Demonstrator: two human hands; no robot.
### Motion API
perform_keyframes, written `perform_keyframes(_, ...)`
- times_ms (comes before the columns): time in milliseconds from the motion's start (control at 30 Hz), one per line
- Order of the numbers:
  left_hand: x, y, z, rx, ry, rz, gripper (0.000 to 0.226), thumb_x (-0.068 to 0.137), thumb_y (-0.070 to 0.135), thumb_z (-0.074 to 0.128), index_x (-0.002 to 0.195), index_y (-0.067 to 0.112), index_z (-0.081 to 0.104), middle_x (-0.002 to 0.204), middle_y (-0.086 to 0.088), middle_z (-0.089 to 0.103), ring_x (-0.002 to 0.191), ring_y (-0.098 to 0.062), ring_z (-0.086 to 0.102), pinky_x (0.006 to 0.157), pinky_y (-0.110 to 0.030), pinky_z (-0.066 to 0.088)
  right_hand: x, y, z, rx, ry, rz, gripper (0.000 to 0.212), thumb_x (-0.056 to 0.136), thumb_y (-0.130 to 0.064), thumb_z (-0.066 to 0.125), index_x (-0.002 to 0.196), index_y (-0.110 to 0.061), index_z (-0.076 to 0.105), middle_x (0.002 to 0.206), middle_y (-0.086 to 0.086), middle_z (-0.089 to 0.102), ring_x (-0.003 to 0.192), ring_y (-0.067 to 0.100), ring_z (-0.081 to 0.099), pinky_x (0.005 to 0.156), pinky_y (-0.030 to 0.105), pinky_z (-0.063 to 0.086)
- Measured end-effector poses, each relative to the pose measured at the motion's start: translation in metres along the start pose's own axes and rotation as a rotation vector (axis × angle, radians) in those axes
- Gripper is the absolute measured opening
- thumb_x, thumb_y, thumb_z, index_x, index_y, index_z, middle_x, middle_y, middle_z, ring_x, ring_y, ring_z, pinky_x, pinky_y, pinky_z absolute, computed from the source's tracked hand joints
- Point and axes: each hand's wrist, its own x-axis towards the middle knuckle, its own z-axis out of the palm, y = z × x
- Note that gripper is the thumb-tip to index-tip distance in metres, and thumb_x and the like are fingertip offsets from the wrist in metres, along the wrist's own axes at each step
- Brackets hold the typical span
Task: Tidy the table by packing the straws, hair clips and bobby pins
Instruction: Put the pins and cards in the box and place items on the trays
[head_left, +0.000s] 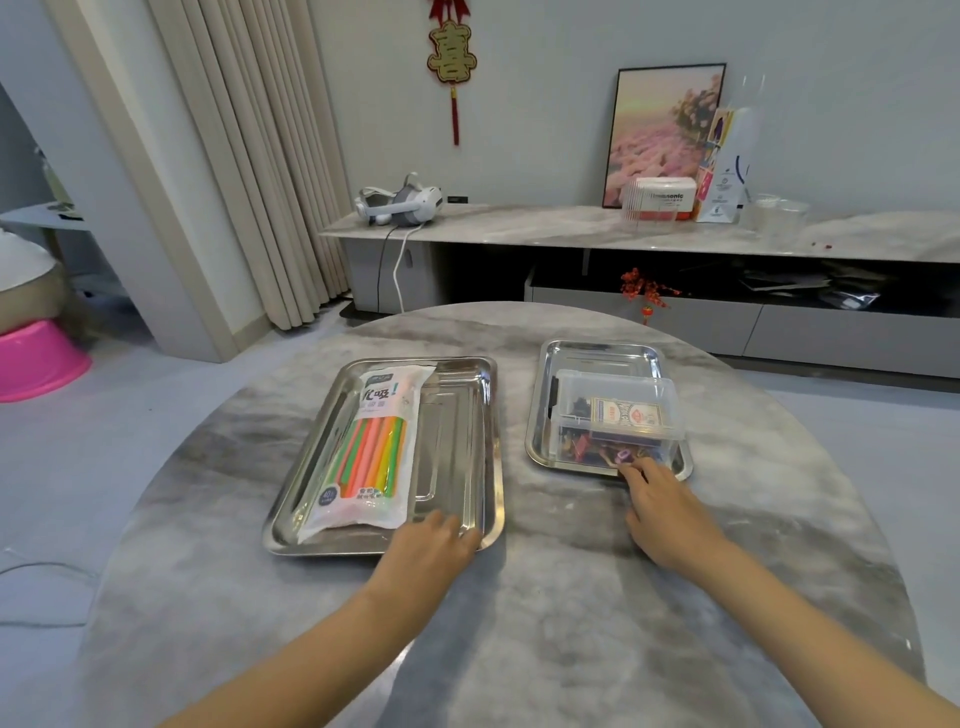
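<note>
Resting across the near rim of the large steel tray (457, 415), your left hand (434, 540) lies loosely spread, the pack of straws (374, 447) just beyond its fingertips. Your right hand (662, 512) reaches the small tray (597, 356), fingertips at a purple piece (622, 457), possibly a hair clip. I cannot tell whether they pinch it. Beyond sits the clear lidded box (618, 410).

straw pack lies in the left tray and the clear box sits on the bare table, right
Not quite. The clear box sits in the right tray, not on the bare table, as the head view shows. The straw pack does lie in the left tray.
</note>
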Motion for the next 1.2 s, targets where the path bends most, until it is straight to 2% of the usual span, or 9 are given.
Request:
perform_keyframes(100, -0.006, 0.008, 0.001, 0.009, -0.008, 0.021, 0.055, 0.010, 0.022, 0.094, 0.051, 0.023, 0.058, 0.043, 0.004, 0.047, 0.037, -0.012, 0.048, 0.034, -0.014, 0.018, 0.000, 0.003, 0.004, 0.017, 0.013, 0.000, 0.052, 0.091, -0.011, 0.043, 0.141, -0.007, 0.032, 0.137, 0.008, 0.039, 0.127, 0.025, 0.038, 0.105, 0.029, 0.031)
perform_keyframes(233, -0.011, 0.015, 0.001, 0.037, -0.011, 0.060, 0.052, 0.015, 0.023, 0.094, 0.053, 0.024, 0.058, 0.045, 0.007, 0.046, 0.036, -0.012, 0.046, 0.038, -0.015, 0.015, 0.001, 0.006, 0.012, 0.031, 0.054, -0.048, 0.049, 0.078, 0.004, 0.053, 0.127, 0.006, 0.050, 0.120, 0.022, 0.052, 0.112, 0.040, 0.049, 0.100, 0.041, 0.038)
perform_keyframes(433, -0.020, 0.021, -0.002, 0.037, -0.003, 0.088, 0.051, 0.019, 0.026, 0.095, 0.055, 0.023, 0.059, 0.047, 0.007, 0.047, 0.038, -0.011, 0.046, 0.033, -0.014, 0.026, -0.011, 0.008, 0.012, 0.023, 0.066, -0.079, 0.053, 0.082, 0.004, 0.051, 0.133, -0.003, 0.045, 0.124, 0.013, 0.049, 0.113, 0.031, 0.046, 0.092, 0.035, 0.045)
perform_keyframes(600, -0.028, 0.023, -0.002, 0.050, 0.014, 0.102, 0.053, 0.021, 0.022, 0.094, 0.064, 0.023, 0.063, 0.052, 0.008, 0.049, 0.043, -0.010, 0.047, 0.034, -0.015, 0.028, -0.025, 0.017, 0.016, 0.024, 0.101, -0.141, 0.066, 0.066, 0.013, 0.068, 0.128, -0.007, 0.056, 0.107, 0.010, 0.054, 0.095, 0.031, 0.057, 0.073, 0.035, 0.052)
perform_keyframes(767, -0.042, 0.025, -0.009, 0.058, 0.057, 0.100, 0.075, 0.010, 0.012, 0.088, 0.082, 0.016, 0.067, 0.059, 0.005, 0.053, 0.050, -0.013, 0.051, 0.038, -0.019, 0.036, -0.051, 0.018, 0.005, 0.075, 0.077, -0.176, 0.066, 0.080, 0.012, 0.047, 0.140, -0.014, 0.042, 0.126, 0.005, 0.045, 0.118, 0.022, 0.043, 0.093, 0.029, 0.044)
perform_keyframes(867, -0.050, 0.024, -0.004, 0.072, 0.049, 0.117, 0.099, 0.007, 0.010, 0.086, 0.100, 0.012, 0.051, 0.067, 0.003, 0.053, 0.056, -0.014, 0.050, 0.042, -0.021, 0.041, -0.064, 0.023, 0.004, 0.148, 0.065, -0.171, 0.059, 0.084, 0.010, 0.047, 0.137, -0.015, 0.047, 0.123, 0.003, 0.047, 0.116, 0.020, 0.044, 0.095, 0.026, 0.041)
perform_keyframes(1000, -0.062, 0.033, -0.011, 0.083, 0.102, 0.120, 0.093, 0.015, 0.006, 0.082, 0.103, 0.011, 0.049, 0.066, 0.003, 0.053, 0.055, -0.014, 0.051, 0.044, -0.021, 0.042, -0.082, 0.032, 0.005, 0.167, 0.080, -0.191, 0.054, 0.082, 0.010, 0.051, 0.129, -0.015, 0.056, 0.119, 0.002, 0.051, 0.115, 0.020, 0.048, 0.094, 0.022, 0.038)
perform_keyframes(1100, -0.070, 0.038, -0.008, 0.064, 0.119, 0.124, 0.089, 0.019, 0.004, 0.083, 0.103, 0.012, 0.053, 0.067, 0.003, 0.053, 0.056, -0.015, 0.051, 0.045, -0.022, 0.046, -0.095, 0.036, 0.006, 0.185, 0.092, -0.203, 0.051, 0.077, 0.013, 0.056, 0.120, -0.013, 0.063, 0.112, 0.004, 0.057, 0.108, 0.025, 0.055, 0.089, 0.030, 0.047)
perform_keyframes(1200, -0.079, 0.043, -0.008, 0.062, 0.141, 0.130, 0.089, 0.018, 0.001, 0.079, 0.102, 0.013, 0.052, 0.064, 0.004, 0.053, 0.054, -0.015, 0.049, 0.043, -0.022, 0.044, -0.112, 0.035, 0.003, 0.164, 0.115, -0.205, 0.049, 0.068, 0.012, 0.067, 0.111, -0.013, 0.068, 0.102, 0.003, 0.062, 0.095, 0.025, 0.062, 0.075, 0.035, 0.056)
